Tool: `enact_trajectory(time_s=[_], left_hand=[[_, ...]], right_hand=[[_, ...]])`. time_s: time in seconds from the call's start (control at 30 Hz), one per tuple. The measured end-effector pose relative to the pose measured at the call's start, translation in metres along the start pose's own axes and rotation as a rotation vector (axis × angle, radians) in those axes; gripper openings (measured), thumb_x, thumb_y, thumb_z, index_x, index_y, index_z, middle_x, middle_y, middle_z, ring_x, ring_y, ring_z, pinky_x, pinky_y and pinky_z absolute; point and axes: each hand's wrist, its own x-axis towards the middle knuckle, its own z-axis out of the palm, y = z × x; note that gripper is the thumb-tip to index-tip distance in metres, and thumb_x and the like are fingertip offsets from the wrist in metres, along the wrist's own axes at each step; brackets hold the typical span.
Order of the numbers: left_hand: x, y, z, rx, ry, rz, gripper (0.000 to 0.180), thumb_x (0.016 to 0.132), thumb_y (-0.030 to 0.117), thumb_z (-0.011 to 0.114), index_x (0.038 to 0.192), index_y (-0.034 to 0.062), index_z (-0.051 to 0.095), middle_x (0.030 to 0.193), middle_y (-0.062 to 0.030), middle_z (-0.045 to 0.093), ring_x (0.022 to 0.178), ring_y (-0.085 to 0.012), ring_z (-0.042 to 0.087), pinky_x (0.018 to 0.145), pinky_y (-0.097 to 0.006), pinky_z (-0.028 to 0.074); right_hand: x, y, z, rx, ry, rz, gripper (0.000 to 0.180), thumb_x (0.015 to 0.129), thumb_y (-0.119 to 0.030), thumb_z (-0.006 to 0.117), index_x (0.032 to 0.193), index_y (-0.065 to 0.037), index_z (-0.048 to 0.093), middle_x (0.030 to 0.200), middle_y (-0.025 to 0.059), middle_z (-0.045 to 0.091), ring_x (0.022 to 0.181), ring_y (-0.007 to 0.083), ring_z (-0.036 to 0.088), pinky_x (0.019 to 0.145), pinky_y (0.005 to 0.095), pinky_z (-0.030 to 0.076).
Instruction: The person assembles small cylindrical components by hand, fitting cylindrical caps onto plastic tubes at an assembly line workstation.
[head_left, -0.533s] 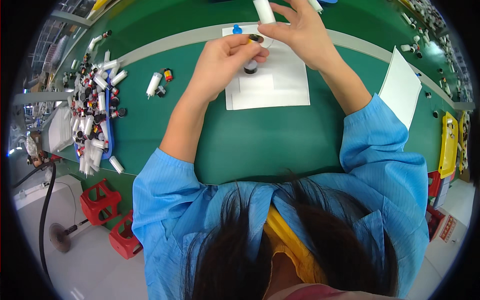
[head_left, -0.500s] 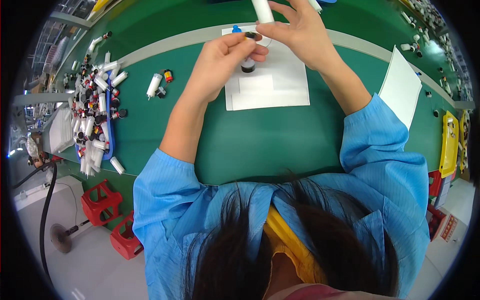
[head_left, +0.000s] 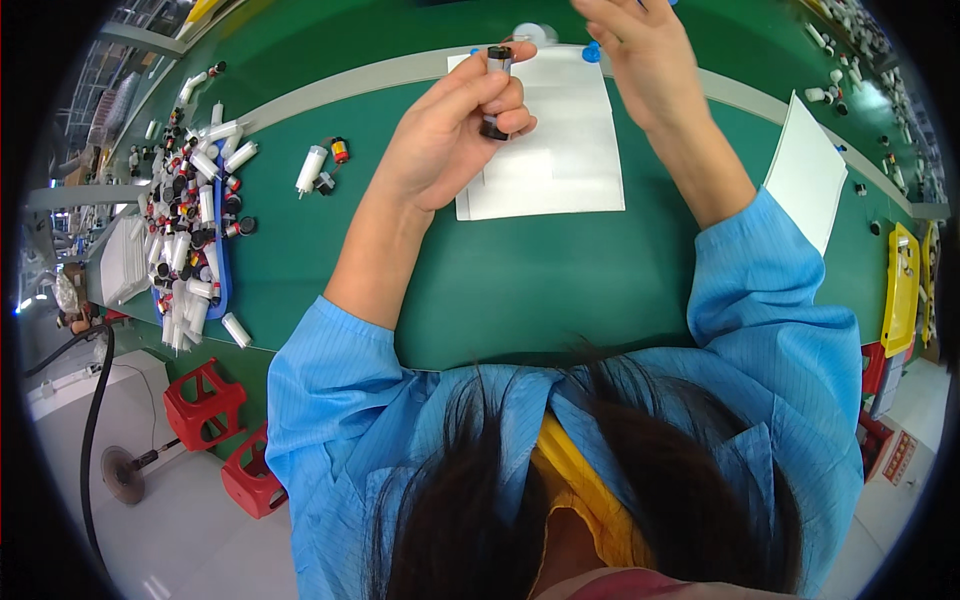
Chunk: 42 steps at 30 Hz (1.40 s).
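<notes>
My left hand (head_left: 450,125) is closed around a small clear cylinder (head_left: 498,66) with black ends, held upright above the white paper sheets (head_left: 550,190). Part of the cylinder's middle is hidden by my fingers. At the top edge of the picture, my right hand (head_left: 650,65) has its fingers apart, and I see nothing held in them; some fingertips are cut off by the picture's edge. A blue knob-like piece (head_left: 592,52) lies beside that hand. Beyond my left fingertips is a blurred white round thing (head_left: 533,34).
On the left, a blue tray (head_left: 222,270) is heaped with white cylinders and black and red pieces. Nearer me lie a loose white cylinder (head_left: 311,170) and a small red-and-yellow piece (head_left: 340,150). A white board (head_left: 808,180) and yellow tray (head_left: 900,285) are at right.
The white cylinder has left my right hand, which has moved right. My left hand has shifted slightly, turning the small cylinder so its side shows more. The blue knob-like piece now shows beside my right hand.
</notes>
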Motion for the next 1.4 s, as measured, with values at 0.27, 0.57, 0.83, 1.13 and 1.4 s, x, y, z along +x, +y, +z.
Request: enact_trajectory(time_s=[0.27,0.57,0.83,1.13,1.4], left_hand=[[0.002,-0.002,0.008,0.042,0.057,0.071,0.031,0.092,0.011,0.041,0.121,0.0021,0.044,0.075,0.0007,0.04,0.073,-0.0104,0.04,0.073,-0.026,0.036],[0.007,-0.008,0.009,0.171,0.063,0.088,0.035,0.096,0.019,0.037,0.126,0.002,0.043,0.072,0.0022,0.031,0.069,-0.0111,0.036,0.076,-0.027,0.036],[0.003,-0.015,0.006,-0.118,-0.059,0.074,0.038,0.101,0.031,0.028,0.119,0.0025,0.046,0.065,0.0053,0.028,0.058,-0.0077,0.034,0.078,-0.03,0.041],[-0.005,-0.003,0.013,-0.152,-0.048,-0.153,0.047,0.101,0.039,0.021,0.124,0.004,0.042,0.067,-0.002,0.049,0.062,-0.0141,0.051,0.076,-0.034,0.047],[0.014,-0.014,-0.011,0.34,0.505,0.137,0.042,0.096,0.033,0.042,0.124,0.0028,0.049,0.109,-0.0093,0.058,0.092,-0.018,0.057,0.083,-0.031,0.045]], right_hand=[[-0.041,0.005,0.016,0.292,-0.286,0.29,0.029,0.083,-0.009,0.063,0.109,-0.001,0.053,0.098,0.008,0.062,0.089,0.0113,0.055,0.081,0.026,0.04],[-0.041,0.017,0.018,0.279,-0.094,0.248,0.042,0.08,-0.011,0.067,0.112,0.0,0.043,0.096,0.0085,0.063,0.089,0.0147,0.056,0.08,0.0288,0.04],[-0.046,0.01,0.02,0.147,-0.07,0.286,0.033,0.081,-0.01,0.067,0.106,-0.005,0.047,0.096,0.0075,0.063,0.088,0.0149,0.056,0.075,0.0304,0.042],[-0.03,-0.007,0.023,-0.275,-0.351,0.011,0.053,0.077,-0.011,0.071,0.126,-0.007,0.05,0.097,0.0145,0.067,0.091,0.0159,0.063,0.084,0.0301,0.047],[0.141,-0.038,0.046,-1.356,-0.288,-0.297,0.043,0.075,-0.027,0.073,0.107,-0.003,0.061,0.074,0.0055,0.065,0.068,0.0126,0.06,0.062,0.0242,0.047]])
